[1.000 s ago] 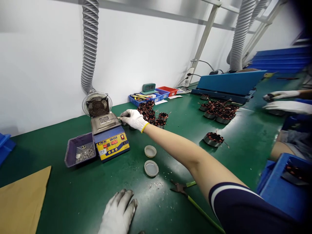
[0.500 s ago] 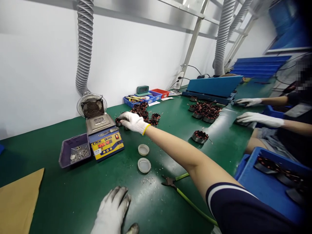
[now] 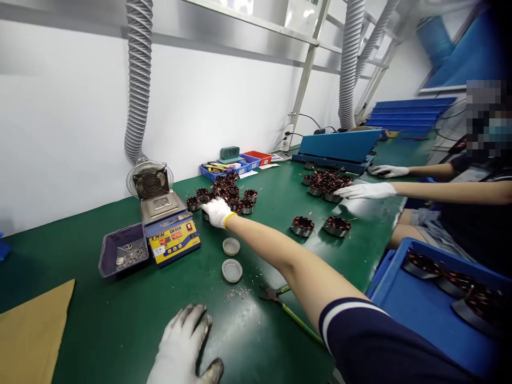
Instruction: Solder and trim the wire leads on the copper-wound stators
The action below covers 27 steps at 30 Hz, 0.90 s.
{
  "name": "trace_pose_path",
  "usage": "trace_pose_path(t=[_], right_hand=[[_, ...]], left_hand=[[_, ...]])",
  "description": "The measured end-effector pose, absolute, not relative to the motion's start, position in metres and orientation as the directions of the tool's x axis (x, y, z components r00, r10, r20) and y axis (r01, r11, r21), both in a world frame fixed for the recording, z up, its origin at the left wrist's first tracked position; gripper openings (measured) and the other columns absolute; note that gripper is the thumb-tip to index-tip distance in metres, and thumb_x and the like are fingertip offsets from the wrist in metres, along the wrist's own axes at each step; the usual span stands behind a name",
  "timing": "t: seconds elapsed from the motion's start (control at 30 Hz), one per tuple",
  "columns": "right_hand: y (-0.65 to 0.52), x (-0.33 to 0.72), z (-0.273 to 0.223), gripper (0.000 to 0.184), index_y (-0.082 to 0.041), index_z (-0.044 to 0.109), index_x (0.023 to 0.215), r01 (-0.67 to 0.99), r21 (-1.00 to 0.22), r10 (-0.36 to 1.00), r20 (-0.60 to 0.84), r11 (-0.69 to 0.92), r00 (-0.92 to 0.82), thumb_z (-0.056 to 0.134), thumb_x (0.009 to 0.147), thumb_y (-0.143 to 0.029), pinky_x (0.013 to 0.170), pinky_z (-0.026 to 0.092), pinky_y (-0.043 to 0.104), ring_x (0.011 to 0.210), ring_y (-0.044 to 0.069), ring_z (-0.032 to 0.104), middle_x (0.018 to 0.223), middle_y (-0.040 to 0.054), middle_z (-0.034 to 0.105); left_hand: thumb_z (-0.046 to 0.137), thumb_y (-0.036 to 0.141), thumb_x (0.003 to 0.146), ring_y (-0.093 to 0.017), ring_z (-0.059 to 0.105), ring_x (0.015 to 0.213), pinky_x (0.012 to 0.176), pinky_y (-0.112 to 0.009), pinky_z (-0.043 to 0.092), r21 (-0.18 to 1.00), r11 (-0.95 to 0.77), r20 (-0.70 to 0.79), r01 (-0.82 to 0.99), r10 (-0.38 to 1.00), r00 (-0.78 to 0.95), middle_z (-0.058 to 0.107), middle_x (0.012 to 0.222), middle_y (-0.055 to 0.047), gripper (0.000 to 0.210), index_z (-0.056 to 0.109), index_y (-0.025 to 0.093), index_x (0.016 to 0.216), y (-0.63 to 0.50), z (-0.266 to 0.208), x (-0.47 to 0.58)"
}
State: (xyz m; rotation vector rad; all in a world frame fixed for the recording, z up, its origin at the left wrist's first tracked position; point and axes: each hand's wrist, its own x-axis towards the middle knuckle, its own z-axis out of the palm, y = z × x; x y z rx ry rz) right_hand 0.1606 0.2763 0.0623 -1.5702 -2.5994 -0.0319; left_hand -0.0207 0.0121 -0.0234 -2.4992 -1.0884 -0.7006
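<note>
My left hand (image 3: pixel 182 344), in a white glove with dirty fingertips, lies on the green bench with its fingers spread and nothing in them. Farther forward, my gloved right hand (image 3: pixel 218 212) has its fingers bent down around a motor stator (image 3: pixel 205 215), which they partly hide. Just left of it, another stator (image 3: pixel 193 204) stands free beside the scale-like heater (image 3: pixel 174 234) with red digits. Behind my right hand several stators with copper windings (image 3: pixel 230 189) are bunched together. Green-handled cutters (image 3: pixel 272 293) lie beneath my right forearm.
Two small round dishes (image 3: pixel 232 271) sit mid-bench. A purple tray (image 3: pixel 106 253) of metal bits adjoins the yellow-blue device. At right, a co-worker's gloved hand (image 3: pixel 366 191) is by more stators, and a blue bin (image 3: pixel 404 314) holds several. Brown cardboard (image 3: pixel 36 330) lies at left.
My right hand has left the stator beside the device and shifted right to a neighbouring one. A co-worker's hand has moved to the far stators, and a second stator now stands mid-bench.
</note>
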Motion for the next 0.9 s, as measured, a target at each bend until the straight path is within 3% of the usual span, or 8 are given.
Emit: trace_pose_path(t=[0.1, 0.17, 0.23, 0.3, 0.43, 0.6, 0.8, 0.9], right_hand=[[0.25, 0.171, 0.079, 0.044, -0.018, 0.052, 0.131, 0.879, -0.122, 0.886, 0.107, 0.462, -0.451, 0.058, 0.091, -0.037, 0.094, 0.045, 0.046, 0.111, 0.027, 0.058, 0.122, 0.0113, 0.06], [0.218, 0.179, 0.091, 0.051, -0.022, 0.048, 0.136, 0.851, -0.195, 0.873, 0.122, 0.488, -0.472, 0.059, 0.088, -0.035, 0.089, 0.048, 0.038, 0.11, 0.026, 0.059, 0.124, 0.0096, 0.061], [0.174, 0.184, 0.102, 0.055, -0.027, 0.048, 0.136, 0.787, -0.269, 0.83, 0.131, 0.555, -0.541, 0.063, 0.084, -0.034, 0.085, 0.048, 0.028, 0.108, 0.021, 0.06, 0.125, 0.0033, 0.062], [0.123, 0.186, 0.108, 0.058, -0.031, 0.051, 0.132, 0.679, -0.335, 0.746, 0.131, 0.653, -0.653, 0.07, 0.077, -0.033, 0.08, 0.047, 0.022, 0.101, 0.016, 0.062, 0.118, -0.0021, 0.064], [0.041, 0.181, 0.102, 0.046, -0.024, 0.058, 0.121, 0.396, -0.294, 0.462, 0.206, 0.87, -0.863, 0.068, 0.075, -0.026, 0.079, 0.044, 0.032, 0.08, 0.02, 0.06, 0.087, 0.0028, 0.066], [0.008, 0.177, 0.078, 0.047, -0.019, 0.055, 0.12, 0.326, -0.292, 0.412, 0.313, 0.899, -0.856, 0.065, 0.074, -0.021, 0.081, 0.04, 0.033, 0.08, 0.019, 0.057, 0.097, 0.0052, 0.066], [-0.014, 0.183, 0.05, 0.052, -0.017, 0.052, 0.122, 0.404, -0.468, 0.618, 0.618, 0.786, -0.486, 0.069, 0.073, -0.03, 0.087, 0.041, 0.036, 0.097, 0.023, 0.056, 0.109, 0.009, 0.063], [-0.023, 0.185, 0.036, 0.037, -0.019, 0.059, 0.104, 0.464, -0.657, 0.802, 0.524, 0.595, -0.286, 0.073, 0.074, -0.036, 0.078, 0.044, 0.032, 0.091, 0.021, 0.058, 0.101, 0.0056, 0.064]], left_hand=[[0.07, 0.03, 0.065, -0.035, 0.068, 0.099, 0.074, -0.047, 0.062, 0.144, -0.626, 0.581, 0.766, 0.68, 0.447, 0.07, 0.115, -0.012, 0.049, 0.065, 0.019, 0.112, 0.01, -0.029, -0.023], [0.066, 0.031, 0.073, -0.033, 0.067, 0.101, 0.08, -0.045, 0.06, 0.47, -0.484, 0.51, 0.738, 0.831, 0.221, 0.067, 0.12, -0.014, 0.049, 0.061, 0.018, 0.119, 0.009, -0.028, -0.022], [0.064, 0.035, 0.078, -0.026, 0.069, 0.09, 0.075, -0.039, 0.06, 0.81, -0.226, 0.275, 0.541, 0.961, -0.011, 0.06, 0.129, -0.018, 0.06, 0.047, 0.016, 0.133, 0.006, -0.022, -0.017], [0.071, 0.039, 0.075, -0.021, 0.069, 0.077, 0.067, -0.034, 0.06, 0.974, -0.007, 0.023, 0.226, 0.997, -0.068, 0.052, 0.136, -0.023, 0.086, 0.027, 0.016, 0.144, -0.001, -0.014, -0.007], [0.088, 0.035, 0.05, -0.031, 0.062, 0.11, 0.089, -0.032, 0.055, 0.989, 0.027, -0.037, -0.147, 0.997, -0.068, 0.057, 0.131, -0.019, 0.111, 0.026, 0.018, 0.141, -0.021, 0.002, 0.016], [0.085, 0.044, 0.055, -0.035, 0.062, 0.111, 0.091, -0.036, 0.054, 0.998, 0.041, -0.042, -0.053, 0.999, -0.005, 0.067, 0.116, -0.018, 0.07, 0.059, 0.014, 0.113, -0.03, 0.007, 0.017], [0.064, 0.065, 0.073, -0.03, 0.054, 0.123, 0.106, -0.038, 0.044, 0.999, 0.047, -0.05, -0.021, 0.985, -0.164, 0.063, 0.128, -0.011, 0.063, 0.064, 0.018, 0.115, -0.032, 0.001, 0.0], [0.059, 0.073, 0.073, -0.03, 0.05, 0.127, 0.112, -0.043, 0.035, 0.999, 0.033, -0.036, -0.015, 0.952, -0.303, 0.061, 0.131, -0.01, 0.071, 0.062, 0.02, 0.119, -0.034, 0.002, 0.0]])
